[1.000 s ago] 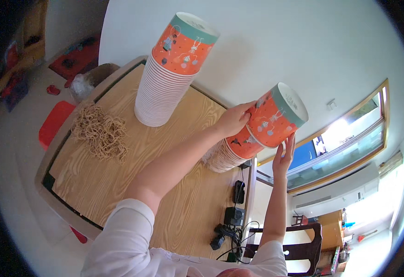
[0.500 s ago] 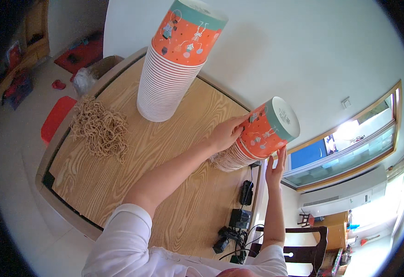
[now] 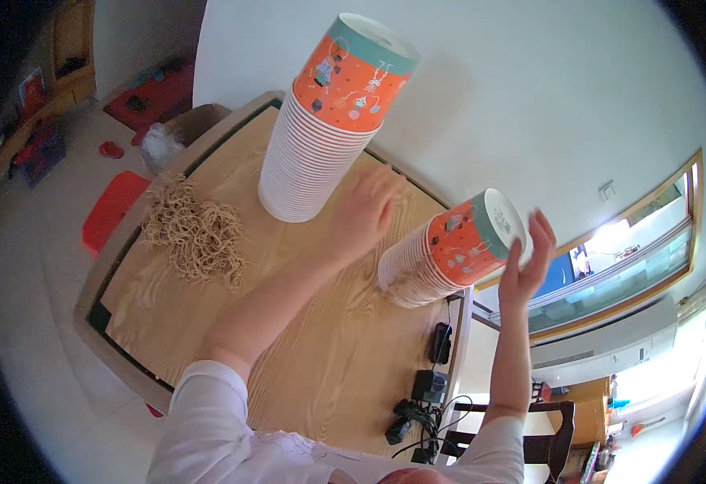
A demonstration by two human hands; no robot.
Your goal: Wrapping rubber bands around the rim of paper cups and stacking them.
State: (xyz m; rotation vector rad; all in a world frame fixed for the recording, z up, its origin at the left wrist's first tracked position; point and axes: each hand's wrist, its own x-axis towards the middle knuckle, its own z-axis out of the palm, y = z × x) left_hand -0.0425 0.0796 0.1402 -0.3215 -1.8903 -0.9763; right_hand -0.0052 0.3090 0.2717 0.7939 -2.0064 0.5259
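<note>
A tall stack of upside-down paper cups point(image 3: 321, 153), orange and green at the top with white rims below, stands at the back of the wooden table. A shorter stack of the same paper cups point(image 3: 442, 250) stands to its right, with tan streaks down its near side that I cannot make out clearly. My left hand point(image 3: 366, 211) hovers between the stacks, slightly blurred, fingers apart and holding nothing. My right hand point(image 3: 528, 262) is raised beside the shorter stack's green end, its thumb and fingers spread. A tangled heap of tan strands point(image 3: 194, 232) lies at the table's left.
Black power adapters and cables point(image 3: 421, 411) lie along the right edge of the table point(image 3: 313, 339). A dark wooden chair point(image 3: 559, 436) stands beyond that edge. Behind the stacks rises a white wall point(image 3: 522, 97). A red stool point(image 3: 113, 211) is on the floor at left.
Both hands have come off the shorter cup stack. The left moved left and up toward the taller stack; the right moved right and up. The whole view shifted slightly.
</note>
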